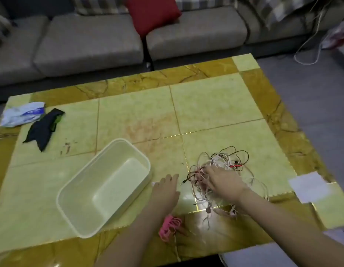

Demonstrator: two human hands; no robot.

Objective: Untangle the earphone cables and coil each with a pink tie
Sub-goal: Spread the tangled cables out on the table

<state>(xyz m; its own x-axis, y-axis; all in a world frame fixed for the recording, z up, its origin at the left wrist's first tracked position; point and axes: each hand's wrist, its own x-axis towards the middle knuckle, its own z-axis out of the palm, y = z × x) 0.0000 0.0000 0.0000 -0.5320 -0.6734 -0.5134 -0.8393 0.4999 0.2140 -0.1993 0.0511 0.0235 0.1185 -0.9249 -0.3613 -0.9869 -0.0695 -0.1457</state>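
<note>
A tangled heap of white, pinkish and black earphone cables lies on the yellow tiled table, right of centre. My right hand lies on the heap's near side, its fingers curled into the strands. My left hand rests flat on the table just left of the heap, fingers straight, holding nothing. A bundle of pink ties lies near the table's front edge, between my two forearms. A black jack plug pokes out of the heap toward my left hand.
An empty cream plastic tub stands left of my left hand. A dark cloth and a crumpled white-blue wrapper lie at the far left. White paper sits at the right edge. A grey sofa runs behind the table.
</note>
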